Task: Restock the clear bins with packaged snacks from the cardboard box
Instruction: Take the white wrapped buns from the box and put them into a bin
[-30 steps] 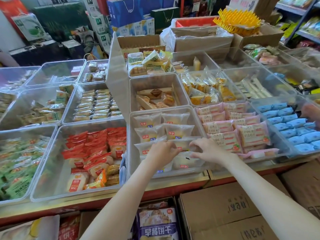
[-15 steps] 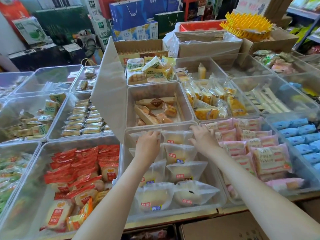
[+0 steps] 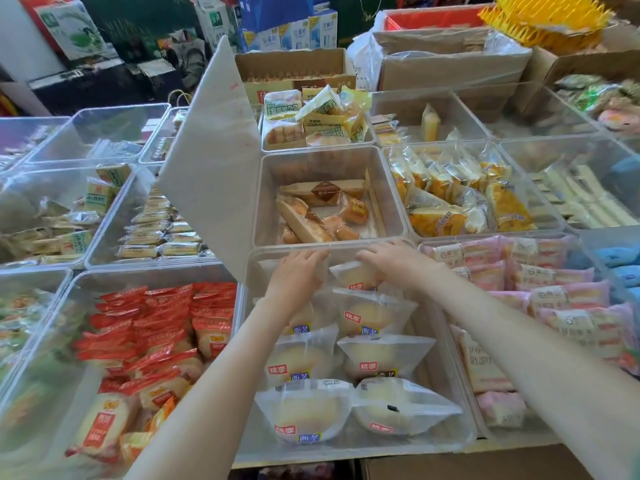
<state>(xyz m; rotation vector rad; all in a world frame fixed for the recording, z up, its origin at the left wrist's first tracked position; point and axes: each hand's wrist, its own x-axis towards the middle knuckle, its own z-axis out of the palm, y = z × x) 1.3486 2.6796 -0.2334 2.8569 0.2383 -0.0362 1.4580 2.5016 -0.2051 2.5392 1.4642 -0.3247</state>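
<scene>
Head view: both hands reach to the far end of the clear bin (image 3: 346,453), where frosted bun packets lie in two rows. The left hand (image 3: 298,275) rests flat on the far-left packet, fingers pressed together. The right hand (image 3: 391,261) curls its fingers over the top edge of the far-right bun packet (image 3: 353,277). A cardboard box (image 3: 467,467) shows at the lower edge, below the shelf.

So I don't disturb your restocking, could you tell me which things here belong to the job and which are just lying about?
In the job: left hand, right hand, white bun packets, clear bin holding them.
Just lying about: red packets, pink packets, blue packets, raised lid, yellow basket.
</scene>
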